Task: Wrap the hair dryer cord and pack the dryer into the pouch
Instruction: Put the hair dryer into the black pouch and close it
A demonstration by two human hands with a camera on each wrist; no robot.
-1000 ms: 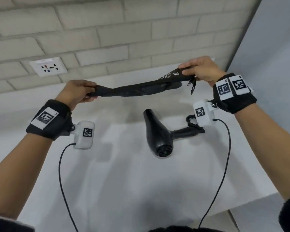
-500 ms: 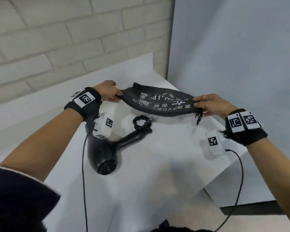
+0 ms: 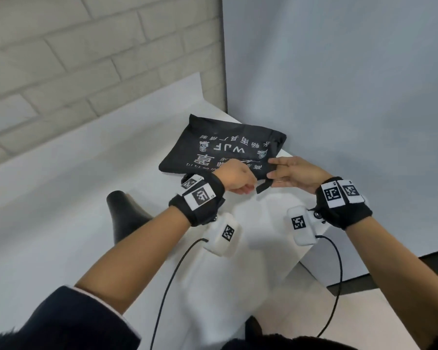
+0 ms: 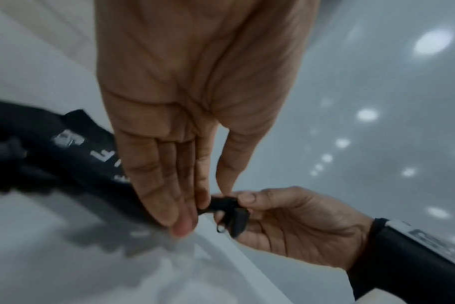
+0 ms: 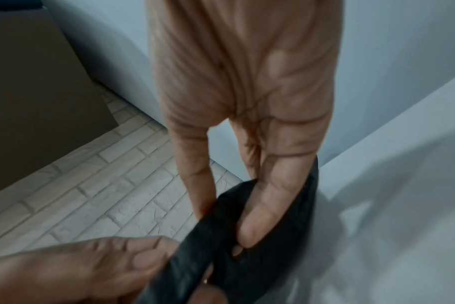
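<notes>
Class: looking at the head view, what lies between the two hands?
Only the black pouch's near corner, pinched by left hand and right hand; the left wrist view confirms.

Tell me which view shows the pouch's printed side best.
The head view: the pouch lies flat on the table, its white lettering legible, though upside down. The left wrist view catches only a blurred strip of print beside the left hand. The right wrist view shows plain dark fabric at the right hand.

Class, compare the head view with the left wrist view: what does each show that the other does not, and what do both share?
Head only: the pouch's whole printed face lying on the white table, and the hair dryer behind the left forearm. Left wrist only: the left hand's palm and fingertips closing on a small black piece at the pouch's corner. Both: the right hand gripping that corner.
</notes>
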